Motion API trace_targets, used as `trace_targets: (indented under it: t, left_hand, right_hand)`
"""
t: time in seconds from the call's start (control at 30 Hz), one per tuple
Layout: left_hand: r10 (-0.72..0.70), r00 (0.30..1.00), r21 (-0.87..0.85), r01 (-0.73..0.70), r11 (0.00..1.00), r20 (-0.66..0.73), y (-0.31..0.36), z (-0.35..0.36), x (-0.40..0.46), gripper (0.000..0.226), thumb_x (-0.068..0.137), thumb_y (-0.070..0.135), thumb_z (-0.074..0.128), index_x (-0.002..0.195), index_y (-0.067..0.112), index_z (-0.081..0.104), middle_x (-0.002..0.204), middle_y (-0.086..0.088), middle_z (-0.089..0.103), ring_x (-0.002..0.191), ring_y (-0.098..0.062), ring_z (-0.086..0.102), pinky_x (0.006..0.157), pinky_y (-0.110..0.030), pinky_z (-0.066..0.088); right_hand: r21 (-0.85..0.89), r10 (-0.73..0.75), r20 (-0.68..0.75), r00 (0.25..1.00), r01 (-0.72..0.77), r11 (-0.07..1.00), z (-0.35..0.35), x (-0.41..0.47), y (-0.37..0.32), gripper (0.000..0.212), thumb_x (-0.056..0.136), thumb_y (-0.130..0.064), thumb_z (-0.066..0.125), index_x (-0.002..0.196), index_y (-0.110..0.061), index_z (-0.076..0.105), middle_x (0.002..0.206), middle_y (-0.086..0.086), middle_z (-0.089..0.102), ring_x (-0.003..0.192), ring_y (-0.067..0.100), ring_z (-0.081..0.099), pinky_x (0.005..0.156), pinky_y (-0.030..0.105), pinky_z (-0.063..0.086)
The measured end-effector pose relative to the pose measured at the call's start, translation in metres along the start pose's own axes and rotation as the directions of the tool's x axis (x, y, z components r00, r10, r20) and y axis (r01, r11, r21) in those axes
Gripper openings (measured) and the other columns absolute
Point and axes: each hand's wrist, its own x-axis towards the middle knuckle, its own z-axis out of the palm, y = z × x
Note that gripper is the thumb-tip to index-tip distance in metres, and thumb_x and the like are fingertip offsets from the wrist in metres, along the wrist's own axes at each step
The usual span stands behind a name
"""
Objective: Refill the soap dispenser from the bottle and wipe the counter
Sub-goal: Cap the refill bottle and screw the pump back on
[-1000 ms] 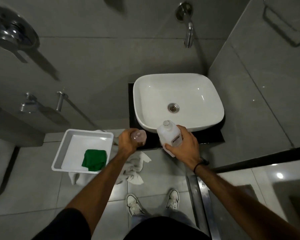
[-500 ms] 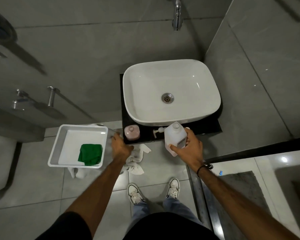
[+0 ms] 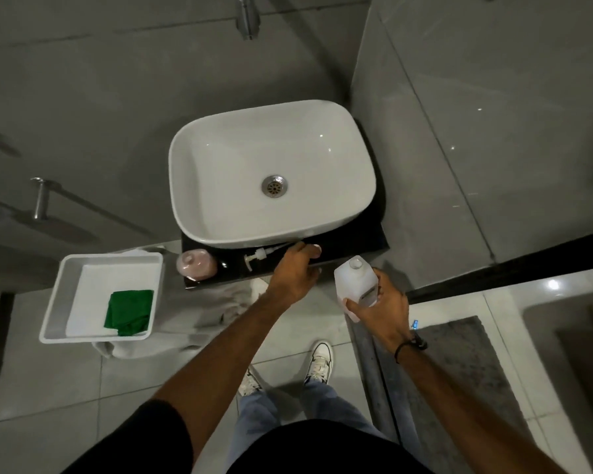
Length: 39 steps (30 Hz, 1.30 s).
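Currently mid-refill: right hand (image 3: 379, 304) wraps fingers around the uncapped bottle (image 3: 356, 280) just right of the sink (image 3: 271, 172), left hand (image 3: 297, 271), fingers loosely together, reaches for something small near the pump (image 3: 254, 260); pink dispenser (image 3: 196, 265) sits at the sink's front-left, likely recapping next.

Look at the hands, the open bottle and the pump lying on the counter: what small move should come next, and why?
Probably the left hand should pick up the pump from the black counter and carry it to the pink dispenser. That hand rests beside the pump, the dispenser stands without it, and the right hand holds the uncapped bottle upright, so pouring seems finished.
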Motion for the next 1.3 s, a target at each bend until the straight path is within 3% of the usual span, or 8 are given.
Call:
trace_targets:
  t: [0.2, 0.3, 0.5, 0.67, 0.9, 1.07, 1.17, 1.3]
  left_hand:
    - [-0.007, 0.984, 0.577, -0.1, 0.811, 0.18, 0.01, 0.033, 0.035, 0.039, 0.095, 0.004, 0.051, 0.133, 0.015, 0.056, 0.142, -0.01, 0.045, 0.13, -0.031, 0.047, 0.097, -0.041, 0.052]
    - [0.019, 0.989, 0.47, -0.086, 0.879, 0.146, 0.009, 0.033, 0.032, 0.029, 0.092, 0.002, 0.052, 0.117, 0.01, 0.065, 0.128, -0.011, 0.057, 0.119, -0.031, 0.056, 0.09, -0.041, 0.052]
    - [0.06, 0.996, -0.227, -0.072, 0.971, -0.058, 0.054, 0.015, 0.012, 0.028, 0.086, 0.032, 0.079, 0.107, 0.014, 0.072, 0.089, 0.0, 0.076, 0.078, -0.011, 0.071, 0.074, -0.019, 0.056]
    - [0.133, 0.988, 0.168, -0.144, 0.975, 0.077, 0.073, -0.001, 0.012, 0.029, 0.088, 0.037, 0.073, 0.096, 0.009, 0.07, 0.093, -0.006, 0.074, 0.083, -0.022, 0.069, 0.075, -0.033, 0.056]
    - [0.027, 0.996, 0.245, -0.046, 0.968, 0.081, 0.076, -0.007, 0.012, 0.035, 0.09, 0.042, 0.07, 0.076, 0.013, 0.055, 0.074, -0.002, 0.061, 0.069, -0.019, 0.061, 0.06, -0.022, 0.039]
    - [0.291, 0.927, 0.179, -0.336, 0.925, 0.236, 0.068, -0.015, 0.004, 0.042, 0.081, 0.012, 0.072, 0.123, 0.015, 0.065, 0.125, -0.005, 0.062, 0.113, -0.023, 0.062, 0.092, -0.034, 0.054]
    - [0.171, 0.966, 0.188, -0.207, 0.96, 0.194, 0.067, -0.016, -0.001, 0.063, 0.082, 0.036, 0.074, 0.14, 0.03, 0.05, 0.131, 0.002, 0.061, 0.118, -0.016, 0.061, 0.093, -0.036, 0.056]
    - [0.153, 0.98, 0.328, -0.187, 0.926, 0.127, 0.067, -0.021, -0.003, 0.021, 0.09, 0.036, 0.059, 0.109, 0.028, 0.06, 0.108, 0.004, 0.071, 0.1, -0.019, 0.069, 0.077, -0.038, 0.058]
  right_hand:
    - [-0.047, 0.018, 0.051, 0.999, -0.016, 0.999, -0.021, 0.013, 0.03, 0.085, 0.062, -0.042, 0.093, 0.135, -0.027, 0.051, 0.126, 0.001, 0.066, 0.114, 0.024, 0.063, 0.096, 0.041, 0.055]
    - [-0.026, 0.035, 0.09, 0.995, -0.032, 0.999, -0.024, 0.016, 0.036, 0.086, 0.061, -0.05, 0.09, 0.133, -0.036, 0.046, 0.124, -0.006, 0.065, 0.11, 0.019, 0.063, 0.089, 0.034, 0.058]
    - [-0.108, 0.003, 0.11, 0.994, 0.009, 0.994, -0.014, 0.025, 0.036, 0.08, 0.064, -0.052, 0.083, 0.133, -0.043, 0.042, 0.118, -0.003, 0.066, 0.106, 0.021, 0.064, 0.083, 0.027, 0.051]
    - [-0.186, -0.146, 0.164, 0.976, 0.176, 0.967, -0.011, 0.03, 0.024, 0.065, 0.069, -0.046, 0.077, 0.128, -0.036, 0.052, 0.118, -0.009, 0.065, 0.11, 0.015, 0.061, 0.096, 0.031, 0.053]
    - [-0.238, -0.242, 0.195, 0.95, 0.285, 0.928, -0.015, 0.03, 0.016, 0.057, 0.077, -0.046, 0.073, 0.129, -0.033, 0.053, 0.122, -0.007, 0.063, 0.115, 0.016, 0.057, 0.105, 0.034, 0.046]
    - [-0.143, -0.23, 0.142, 0.963, 0.25, 0.958, -0.021, 0.028, 0.015, 0.058, 0.069, -0.043, 0.08, 0.121, -0.029, 0.059, 0.115, -0.006, 0.066, 0.107, 0.017, 0.06, 0.097, 0.031, 0.049]
    - [-0.154, -0.242, 0.131, 0.961, 0.261, 0.953, -0.02, 0.028, 0.013, 0.063, 0.068, -0.046, 0.079, 0.125, -0.031, 0.058, 0.117, -0.006, 0.067, 0.11, 0.018, 0.061, 0.1, 0.033, 0.049]
    - [-0.184, -0.269, 0.126, 0.955, 0.288, 0.94, -0.015, 0.027, 0.013, 0.063, 0.064, -0.047, 0.079, 0.121, -0.033, 0.056, 0.111, -0.006, 0.067, 0.106, 0.02, 0.06, 0.092, 0.035, 0.053]
